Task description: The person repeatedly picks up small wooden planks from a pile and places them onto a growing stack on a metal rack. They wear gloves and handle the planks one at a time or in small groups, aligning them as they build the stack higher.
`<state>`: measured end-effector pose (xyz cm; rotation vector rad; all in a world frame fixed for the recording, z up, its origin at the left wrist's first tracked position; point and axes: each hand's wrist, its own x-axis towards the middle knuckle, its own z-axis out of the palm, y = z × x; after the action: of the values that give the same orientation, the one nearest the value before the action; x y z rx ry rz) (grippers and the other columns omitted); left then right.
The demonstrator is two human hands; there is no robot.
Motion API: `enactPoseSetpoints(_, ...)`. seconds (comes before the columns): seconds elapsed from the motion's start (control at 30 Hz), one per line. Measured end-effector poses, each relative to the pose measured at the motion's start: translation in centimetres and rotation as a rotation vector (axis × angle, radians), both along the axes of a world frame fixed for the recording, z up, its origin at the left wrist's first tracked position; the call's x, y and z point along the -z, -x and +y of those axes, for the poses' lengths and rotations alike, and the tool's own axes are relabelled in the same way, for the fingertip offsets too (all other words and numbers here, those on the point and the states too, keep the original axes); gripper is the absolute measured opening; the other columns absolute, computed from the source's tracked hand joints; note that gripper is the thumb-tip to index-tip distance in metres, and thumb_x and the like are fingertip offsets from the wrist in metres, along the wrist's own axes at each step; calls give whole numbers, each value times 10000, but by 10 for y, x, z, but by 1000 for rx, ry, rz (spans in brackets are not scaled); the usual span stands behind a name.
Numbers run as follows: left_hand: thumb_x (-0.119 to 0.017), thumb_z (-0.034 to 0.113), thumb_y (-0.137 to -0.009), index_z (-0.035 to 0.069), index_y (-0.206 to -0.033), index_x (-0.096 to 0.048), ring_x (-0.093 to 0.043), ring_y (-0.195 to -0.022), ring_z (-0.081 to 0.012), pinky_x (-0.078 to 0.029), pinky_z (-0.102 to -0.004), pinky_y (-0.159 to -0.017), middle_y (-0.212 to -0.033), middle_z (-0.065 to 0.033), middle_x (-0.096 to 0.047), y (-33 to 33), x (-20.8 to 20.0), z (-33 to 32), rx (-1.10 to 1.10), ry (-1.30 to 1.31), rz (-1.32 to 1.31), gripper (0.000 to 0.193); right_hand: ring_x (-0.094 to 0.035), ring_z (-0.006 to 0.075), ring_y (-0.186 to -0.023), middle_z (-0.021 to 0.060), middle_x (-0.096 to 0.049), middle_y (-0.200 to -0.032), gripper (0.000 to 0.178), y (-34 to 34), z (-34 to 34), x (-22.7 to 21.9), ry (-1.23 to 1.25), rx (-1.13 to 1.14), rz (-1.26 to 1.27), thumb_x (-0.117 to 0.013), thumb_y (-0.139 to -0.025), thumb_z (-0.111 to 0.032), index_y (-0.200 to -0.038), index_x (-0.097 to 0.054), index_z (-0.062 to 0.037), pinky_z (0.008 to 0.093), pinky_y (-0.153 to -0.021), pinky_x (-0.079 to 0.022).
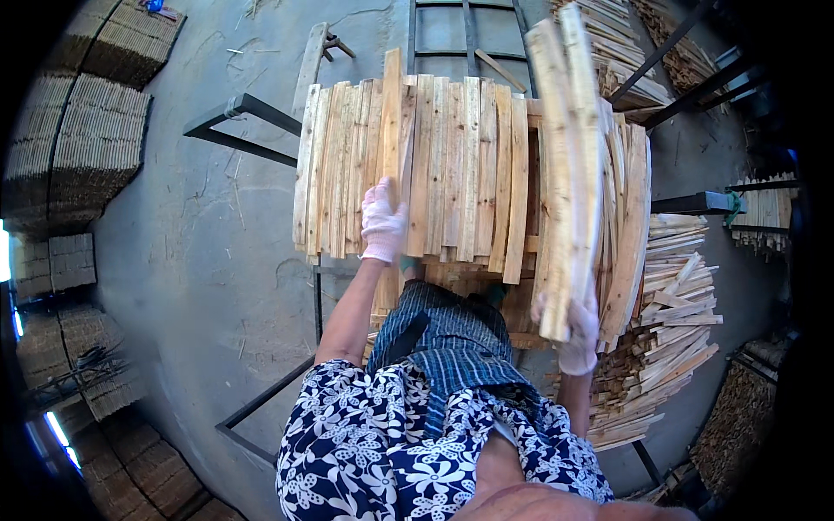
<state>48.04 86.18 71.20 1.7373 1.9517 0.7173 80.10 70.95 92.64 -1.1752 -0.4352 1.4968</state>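
Note:
My left hand [384, 224], in a pale pinkish-white work glove, grips the lower part of a wooden slat [393, 113]. This slat lies over a row of slats [447, 174] set side by side, and its far end sticks out beyond them. My right hand [577, 334], gloved too, is closed around the near ends of a few long slats [565, 174]. These are raised and tilted above a loose pile of slats [627, 260] to the right of the row. The right hand is slightly blurred, and its fingers are partly hidden by the wood.
Dark metal frame bars [248, 130] jut out left of the row. A wooden bench [314, 61] stands beyond. More loose slats [673, 330] are heaped at lower right. Tied stacks of slats [100, 130] line the left side; another metal frame [469, 35] lies on the far floor.

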Motion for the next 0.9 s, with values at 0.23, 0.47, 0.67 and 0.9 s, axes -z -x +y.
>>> enactPoseSetpoints(0.23,-754,344,-846,144,-1563,-283,-520,-1197,-463,-458,-557,-1007,-1398,-262,-460,18,23,20,58,336,298,881,-610,318,-1013,176,-546,-1206,960,86,32,163,-4,-339,-1204,-774,-831,-183,-1612,-215,-162,464,-875,-545)
enactPoseSetpoints(0.47,-742,220,-835,137,-1608,-199,-547,-1219,-434,-490,-458,-1010,-1371,-278,-494,29,38,51,32,439,125,949,-581,396,-1002,199,-517,-1116,933,129,22,244,373,-602,-1790,-751,-832,-382,-1578,-244,-145,541,-852,-512)
enactPoseSetpoints(0.67,-728,11,-783,140,-1580,-284,-567,-1238,-290,-488,-399,-1082,-1408,-184,-521,60,13,40,56,194,-637,922,-531,391,-1213,207,-522,-1311,871,125,60,174,199,-452,-1662,-767,-815,-486,-1510,-398,-112,491,-1033,-441)
enactPoseSetpoints(0.9,-719,101,-888,147,-1610,-185,-494,-1322,-252,-469,-384,-1072,-1511,-133,-412,-63,-80,21,346,254,-1201,900,-429,190,-1361,171,-430,-1507,971,134,175,120,-229,-32,-271,-726,-945,-410,-1623,-142,-32,317,-1119,-376)
